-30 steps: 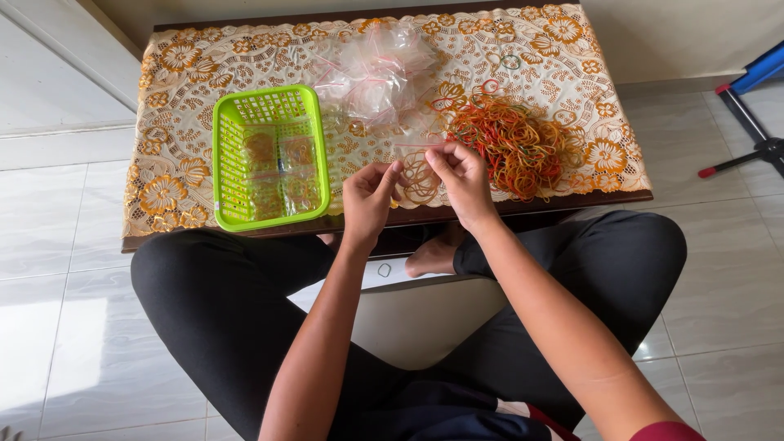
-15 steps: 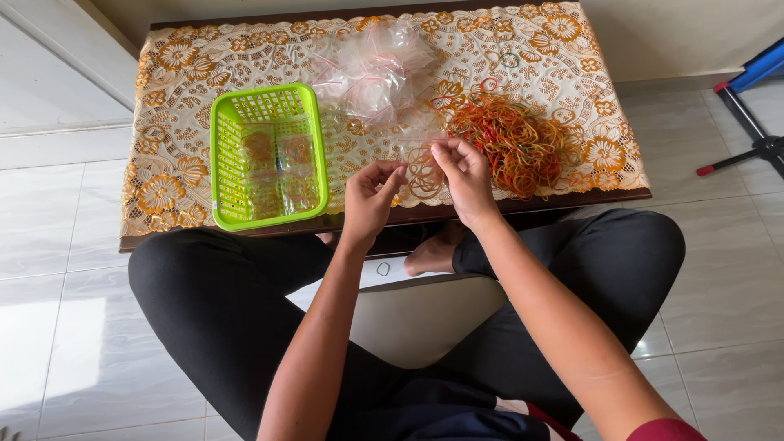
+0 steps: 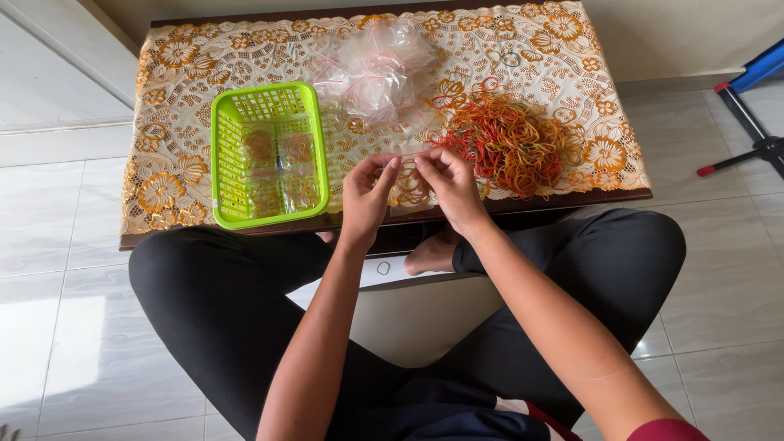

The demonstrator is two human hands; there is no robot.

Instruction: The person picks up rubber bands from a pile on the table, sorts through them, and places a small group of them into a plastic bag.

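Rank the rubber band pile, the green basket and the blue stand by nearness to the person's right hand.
From the right hand:
1. Rubber band pile, just beside it on the table.
2. Green basket, across on the left side.
3. Blue stand, on the floor, far right.

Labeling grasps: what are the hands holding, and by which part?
Both the left hand and right hand pinch a small clear plastic bag by its top edge, rubber bands inside.

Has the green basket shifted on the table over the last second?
No. The green basket sits at the same spot on the patterned tablecloth, left of the hands.
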